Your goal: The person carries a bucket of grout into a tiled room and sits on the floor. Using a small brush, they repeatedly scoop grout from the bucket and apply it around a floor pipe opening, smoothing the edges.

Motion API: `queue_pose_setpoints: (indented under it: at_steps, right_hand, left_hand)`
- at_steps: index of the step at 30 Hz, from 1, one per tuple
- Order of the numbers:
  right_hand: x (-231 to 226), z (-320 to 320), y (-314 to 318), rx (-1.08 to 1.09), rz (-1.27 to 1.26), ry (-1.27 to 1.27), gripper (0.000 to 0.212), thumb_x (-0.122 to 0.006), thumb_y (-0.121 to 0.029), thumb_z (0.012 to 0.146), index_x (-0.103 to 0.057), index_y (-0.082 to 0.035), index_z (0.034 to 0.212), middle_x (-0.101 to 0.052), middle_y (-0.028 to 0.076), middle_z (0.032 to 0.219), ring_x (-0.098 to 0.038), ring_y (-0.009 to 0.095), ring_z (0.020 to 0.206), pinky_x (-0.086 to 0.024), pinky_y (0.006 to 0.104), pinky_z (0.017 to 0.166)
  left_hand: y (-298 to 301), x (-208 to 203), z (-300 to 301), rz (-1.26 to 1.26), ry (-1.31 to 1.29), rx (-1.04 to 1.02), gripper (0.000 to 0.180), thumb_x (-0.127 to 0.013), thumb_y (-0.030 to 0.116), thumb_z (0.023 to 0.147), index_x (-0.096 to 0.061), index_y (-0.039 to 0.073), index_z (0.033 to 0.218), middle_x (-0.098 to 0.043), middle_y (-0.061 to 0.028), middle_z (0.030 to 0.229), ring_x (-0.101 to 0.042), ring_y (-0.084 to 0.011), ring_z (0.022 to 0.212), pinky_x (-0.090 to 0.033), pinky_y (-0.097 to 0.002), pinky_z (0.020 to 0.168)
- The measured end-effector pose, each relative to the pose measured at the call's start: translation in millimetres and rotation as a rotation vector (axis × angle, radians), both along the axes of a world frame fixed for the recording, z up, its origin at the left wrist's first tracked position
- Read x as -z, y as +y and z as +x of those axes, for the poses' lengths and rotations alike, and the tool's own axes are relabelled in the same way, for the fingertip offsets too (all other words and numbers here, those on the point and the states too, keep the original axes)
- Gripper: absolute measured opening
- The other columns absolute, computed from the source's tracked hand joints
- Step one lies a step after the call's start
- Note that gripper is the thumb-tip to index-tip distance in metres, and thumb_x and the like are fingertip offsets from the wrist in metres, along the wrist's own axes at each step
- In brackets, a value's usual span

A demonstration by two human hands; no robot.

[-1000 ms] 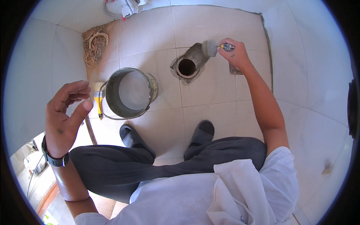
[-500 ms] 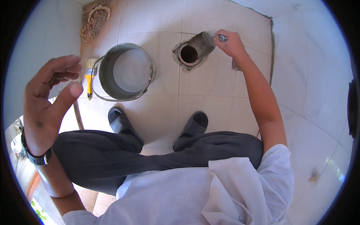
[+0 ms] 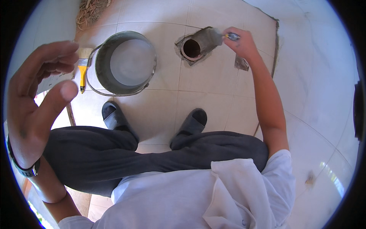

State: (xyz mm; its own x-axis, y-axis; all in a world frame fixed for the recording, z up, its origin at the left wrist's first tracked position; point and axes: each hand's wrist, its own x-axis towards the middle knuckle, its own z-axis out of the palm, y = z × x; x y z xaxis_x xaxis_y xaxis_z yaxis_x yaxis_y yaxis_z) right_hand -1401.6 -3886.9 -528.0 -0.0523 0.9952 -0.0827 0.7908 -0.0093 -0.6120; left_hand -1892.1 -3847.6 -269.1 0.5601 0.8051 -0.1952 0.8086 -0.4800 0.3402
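Observation:
My right hand (image 3: 241,45) is closed round a small tool (image 3: 232,36) with a dark handle and a blurred, flat grey blade. The blade is over the right end of a patch of wet grey mortar (image 3: 209,39) in the tiled floor. At the patch's left end sits a round pipe opening (image 3: 191,49), dark inside, with a pale rim. My left hand (image 3: 40,91) is raised at the left, fingers curved and apart, holding nothing. It appears in front of and beside a yellow-handled paintbrush (image 3: 82,72) and wears a dark wristwatch (image 3: 28,171).
A mortar-stained bucket (image 3: 102,63) with cloudy, pale contents stands left of the pipe. My feet are in dark slippers (image 3: 194,120) on the tiles. A square cut-out (image 3: 241,63) lies right of the patch. Rubble and fibres (image 3: 91,13) lie at the far left; a white wall rises at right.
The view has shifted, so the bucket, brush and slippers sit higher and further left. My left hand appears larger and further left. My right hand with the tool has moved slightly right along the mortar.

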Motion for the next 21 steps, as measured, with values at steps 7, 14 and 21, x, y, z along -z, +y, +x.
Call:
queue_pose_setpoints:
  at_steps: [7,14,21]
  right_hand:
    - [41.6,-8.6,11.9,0.0,-0.034,-0.166,0.024,-0.076,-0.022,0.089,-0.073,-0.008,0.108,-0.072,0.016,0.086,-0.063,0.03,0.071,-0.055,0.0358,0.075]
    - [43.1,6.5,-29.8,0.171,0.192,0.059,0.024,-0.076,-0.023,0.088,-0.075,-0.007,0.106,-0.074,0.015,0.087,-0.069,0.027,0.074,-0.055,0.0348,0.075]
    - [48.6,4.5,-54.6,0.541,0.202,0.282,0.021,-0.077,-0.023,0.088,-0.075,-0.006,0.1,-0.072,0.012,0.08,-0.065,0.016,0.07,-0.054,0.0311,0.072]
  left_hand:
    - [-1.8,3.2,-0.7,-0.133,-0.182,-0.026,0.06,-0.078,0.046,0.089,-0.067,0.002,0.128,-0.071,-0.0149,0.115,-0.068,-0.0277,0.109,-0.05,-0.0426,0.104]
    - [-3.1,-3.0,-2.0,-0.129,-0.161,-0.018,0.057,-0.078,0.044,0.09,-0.067,0.003,0.127,-0.071,-0.0145,0.116,-0.068,-0.0282,0.11,-0.05,-0.0433,0.103]
    - [-0.1,-3.2,13.5,-0.211,-0.215,-0.006,0.052,-0.081,0.039,0.089,-0.068,0.004,0.125,-0.071,-0.0135,0.115,-0.068,-0.0271,0.11,-0.051,-0.0422,0.102]
